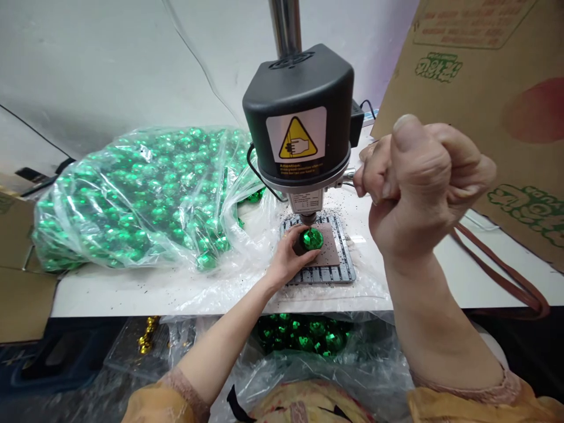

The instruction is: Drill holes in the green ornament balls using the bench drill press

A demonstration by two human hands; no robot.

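a large clear plastic bag of shiny green faceted balls (141, 200) lies on the white table (440, 276) to the left of a black-headed bench drill press (302, 117), and a brown cardboard box (493, 88) leans at the right. a second clear bag of green balls (304, 338) hangs below the table edge, near the person's lap. the left hand (288, 255) rests on the grey slotted base plate (328, 273), its fingers curled around one shiny green ball (312, 238), which sits on a brown pad (328, 249) right under the drill tip. the ball touches the thumb and fingertips. the right hand (418, 182) is raised beside the press head, closed in a tight fist on the press lever, which is mostly hidden by the fingers.
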